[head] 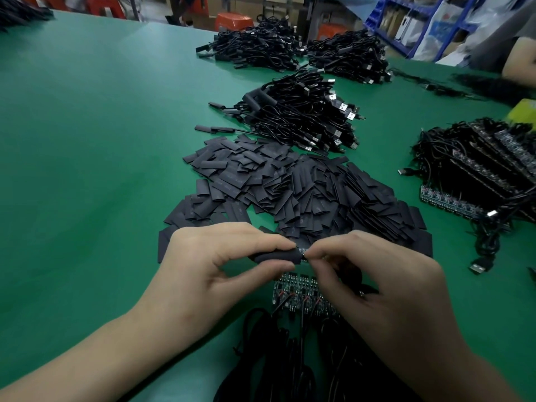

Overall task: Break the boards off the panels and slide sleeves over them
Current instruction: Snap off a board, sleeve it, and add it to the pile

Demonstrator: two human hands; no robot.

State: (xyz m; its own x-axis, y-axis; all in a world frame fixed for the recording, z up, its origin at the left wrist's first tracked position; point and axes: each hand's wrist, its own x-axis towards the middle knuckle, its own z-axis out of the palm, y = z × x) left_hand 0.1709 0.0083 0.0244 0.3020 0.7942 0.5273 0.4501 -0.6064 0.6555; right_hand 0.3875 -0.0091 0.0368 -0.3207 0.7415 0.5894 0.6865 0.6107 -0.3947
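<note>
My left hand (214,262) pinches a black sleeve (275,256) between thumb and fingers, held level above the table. My right hand (374,274) pinches the end of a small board (303,252) that sticks out of the sleeve's right end; most of the board is hidden inside. Below both hands lies a panel of boards (295,291) with red and black wires soldered on, partly covered by my right hand. Its black cables (290,358) run toward me. A large heap of loose sleeves (290,187) spreads just beyond my hands.
Piles of sleeved cables with USB plugs (304,117) lie farther back, with more piles (290,50) near the far edge. A stack of wired panels (478,175) sits at the right. Another person's arm (519,59) rests at the far right. Green mat (87,140) covers the table.
</note>
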